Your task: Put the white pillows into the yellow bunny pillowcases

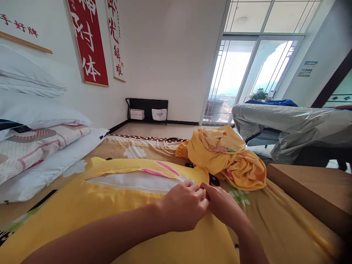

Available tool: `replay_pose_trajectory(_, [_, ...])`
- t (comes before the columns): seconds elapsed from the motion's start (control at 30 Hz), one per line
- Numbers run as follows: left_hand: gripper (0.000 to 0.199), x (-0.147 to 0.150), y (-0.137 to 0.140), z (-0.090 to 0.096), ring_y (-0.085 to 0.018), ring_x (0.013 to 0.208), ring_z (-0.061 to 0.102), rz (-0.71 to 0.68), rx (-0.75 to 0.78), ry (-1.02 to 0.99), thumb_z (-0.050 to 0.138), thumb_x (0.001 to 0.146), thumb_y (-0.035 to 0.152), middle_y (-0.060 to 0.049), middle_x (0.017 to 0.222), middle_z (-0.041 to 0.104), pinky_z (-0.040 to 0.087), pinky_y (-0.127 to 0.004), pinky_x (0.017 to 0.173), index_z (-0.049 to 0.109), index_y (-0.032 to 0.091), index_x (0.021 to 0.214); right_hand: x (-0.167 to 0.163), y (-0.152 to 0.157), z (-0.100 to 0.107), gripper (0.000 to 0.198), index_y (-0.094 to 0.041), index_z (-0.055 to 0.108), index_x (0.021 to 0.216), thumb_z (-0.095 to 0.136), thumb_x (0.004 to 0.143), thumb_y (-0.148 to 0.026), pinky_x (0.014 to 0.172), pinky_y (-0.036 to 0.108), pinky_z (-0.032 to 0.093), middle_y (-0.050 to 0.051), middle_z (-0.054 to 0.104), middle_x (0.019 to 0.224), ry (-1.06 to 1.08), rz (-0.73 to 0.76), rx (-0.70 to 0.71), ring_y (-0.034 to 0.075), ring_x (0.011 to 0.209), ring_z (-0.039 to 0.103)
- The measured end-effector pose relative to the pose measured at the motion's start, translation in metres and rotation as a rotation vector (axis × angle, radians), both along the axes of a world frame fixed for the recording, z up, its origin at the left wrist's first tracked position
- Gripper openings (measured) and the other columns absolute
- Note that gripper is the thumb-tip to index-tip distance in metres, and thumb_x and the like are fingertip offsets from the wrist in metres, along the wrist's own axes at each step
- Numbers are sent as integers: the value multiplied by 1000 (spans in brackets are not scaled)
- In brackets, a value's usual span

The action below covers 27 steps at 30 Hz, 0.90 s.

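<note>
With the hands at the dial's centre and straight ahead as twelve, stacked pillows (38,102) stand at ten o'clock. The yellow cover (82,209) lies on the bed sheet (264,227), stretching from about eight o'clock to beneath the hands. Its long opening (132,181) gapes toward nine o'clock and shows a white filling inside.

The left hand (183,207) is at the right end of that opening, its fingers curled narrow on the cloth edge. The right hand (222,203) meets it just beside, thumb and forefinger pinched close on the same edge; whether a zip pull is between them cannot be told.

The step looks like working the fastening at this corner, probably to close the cover over its filling, though the direction is not certain. If so, the next move calls for one hand keeping the edges level and taut while the other draws along toward nine o'clock, clear of the white cloth.

A crumpled yellow bundle (220,157) lies at one o'clock, and a brown box (310,176) near three.
</note>
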State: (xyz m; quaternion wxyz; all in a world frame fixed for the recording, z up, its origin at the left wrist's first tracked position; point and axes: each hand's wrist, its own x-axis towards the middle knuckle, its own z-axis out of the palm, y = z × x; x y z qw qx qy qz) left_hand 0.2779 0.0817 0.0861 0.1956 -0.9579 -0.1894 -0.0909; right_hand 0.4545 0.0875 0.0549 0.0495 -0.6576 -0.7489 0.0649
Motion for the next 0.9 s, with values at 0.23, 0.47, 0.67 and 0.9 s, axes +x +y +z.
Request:
replay_pose_trajectory(0.23, [24, -3, 11, -71, -24, 89, 57, 80, -85, -169, 46, 85, 21, -12, 97, 64, 45, -38, 84, 61, 10, 100, -6, 15, -8, 13, -21, 57, 83, 50, 89, -30, 56, 24, 24, 1, 67, 76, 58, 46, 102, 16, 71, 59])
replay_pose_trajectory(0.47, [41, -8, 5, -68, -27, 119, 49, 183, -146, -279, 41, 89, 28, -15, 124, 58, 31, -42, 107, 54, 8, 123, -8, 17, -12, 18, -20, 59, 74, 46, 85, -16, 55, 25, 22, 1, 66, 68, 10, 60, 194, 14, 64, 58])
replay_pose_trajectory(0.67, [51, -11, 9, -63, -27, 122, 47, 232, -256, -233, 42, 89, 36, -13, 132, 55, 33, -46, 105, 46, 15, 135, 1, 15, -12, 19, -21, 61, 74, 47, 86, -20, 55, 27, 21, 2, 65, 64, -68, 74, 267, 15, 62, 59])
replay_pose_trajectory(0.9, [40, -7, 24, -56, -24, 122, 49, 277, -389, -172, 45, 88, 34, -7, 126, 61, 33, -44, 105, 57, 17, 122, 5, 15, -7, 23, -21, 64, 78, 43, 89, -19, 56, 25, 22, 3, 68, 71, -45, 81, 216, 15, 67, 60])
